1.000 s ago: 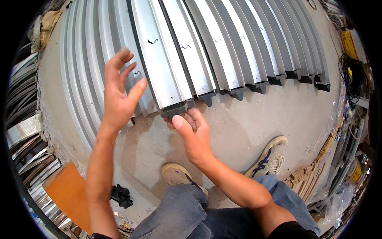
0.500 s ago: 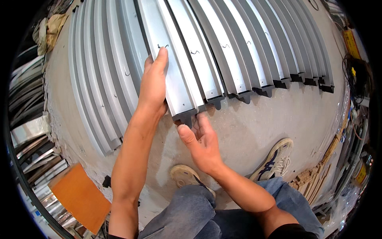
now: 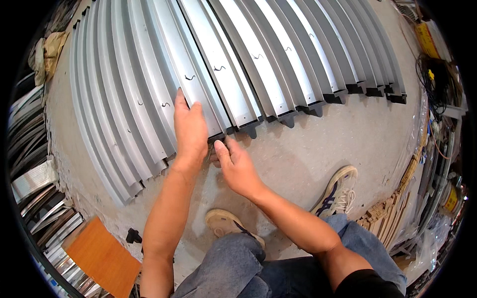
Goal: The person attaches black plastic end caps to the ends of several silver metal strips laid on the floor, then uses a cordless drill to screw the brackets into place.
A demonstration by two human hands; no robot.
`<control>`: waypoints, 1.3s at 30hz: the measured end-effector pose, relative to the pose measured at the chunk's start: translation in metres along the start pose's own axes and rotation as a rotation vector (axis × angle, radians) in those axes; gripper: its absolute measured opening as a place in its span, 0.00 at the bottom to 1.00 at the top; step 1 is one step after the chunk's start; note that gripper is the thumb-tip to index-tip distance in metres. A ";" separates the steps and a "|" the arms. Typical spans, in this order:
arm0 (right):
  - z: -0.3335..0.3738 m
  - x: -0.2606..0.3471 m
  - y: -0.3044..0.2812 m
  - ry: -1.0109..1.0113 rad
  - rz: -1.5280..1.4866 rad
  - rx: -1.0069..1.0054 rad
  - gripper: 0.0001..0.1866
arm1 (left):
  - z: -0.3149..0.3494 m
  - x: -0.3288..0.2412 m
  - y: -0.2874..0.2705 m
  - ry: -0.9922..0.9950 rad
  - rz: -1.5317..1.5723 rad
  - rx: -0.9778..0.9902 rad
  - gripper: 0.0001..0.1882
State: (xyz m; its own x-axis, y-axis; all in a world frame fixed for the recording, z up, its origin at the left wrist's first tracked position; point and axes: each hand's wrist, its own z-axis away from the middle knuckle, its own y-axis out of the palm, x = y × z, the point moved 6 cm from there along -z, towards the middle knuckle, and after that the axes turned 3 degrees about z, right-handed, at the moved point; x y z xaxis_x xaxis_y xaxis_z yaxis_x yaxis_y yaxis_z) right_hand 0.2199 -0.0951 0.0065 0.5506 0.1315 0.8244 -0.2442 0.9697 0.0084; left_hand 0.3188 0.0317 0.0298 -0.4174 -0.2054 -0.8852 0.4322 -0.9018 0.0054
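**Both hands at the end of one long profile**

So here's the scene. There's a long silver-grey metal channel profile (image 3: 186, 64) with a small dark squiggle marked on its face, lying in a row of similar silver-grey metal profiles (image 3: 268, 59) on the dusty grey concrete floor (image 3: 308, 149). It sits a bit left of the middle of the row, near end pointing back at the person.

The left hand (image 3: 191, 130) is laid along that near end, forefinger stretched up the profile, thumb a little apart from it. Can't tell if it's actually gripping, since part of the hand is hidden. The right hand (image 3: 237, 166) is right at the tip, by the black end cap (image 3: 215, 137), fingers curled and only a narrow gap to the thumb. Can't tell whether it's pinching anything there either.

Most of the profiles to the right show black end caps too. Down at lower left there's a flat orange-brown board (image 3: 102, 256), with a small black part (image 3: 133, 236) on the floor just beside it.
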 end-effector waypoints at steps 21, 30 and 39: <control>0.036 -0.045 -0.006 0.220 0.099 0.230 0.32 | 0.296 0.119 -0.329 0.071 -0.969 -0.753 0.34; 0.049 -0.018 0.045 0.083 0.379 0.566 0.24 | 0.395 0.184 -0.464 -0.371 -1.186 -1.284 0.41; 0.060 -0.004 0.049 -0.102 0.531 0.643 0.26 | 0.302 0.120 -0.389 -0.036 -0.447 -0.884 0.16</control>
State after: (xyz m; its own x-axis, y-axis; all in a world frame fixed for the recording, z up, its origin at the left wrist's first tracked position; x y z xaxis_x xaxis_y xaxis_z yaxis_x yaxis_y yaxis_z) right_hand 0.1578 -0.0607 0.0382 0.1670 0.4879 0.8568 -0.8749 0.4740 -0.0994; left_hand -0.1412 0.2430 0.0616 -0.7055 0.0598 -0.7062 0.6636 -0.2939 -0.6879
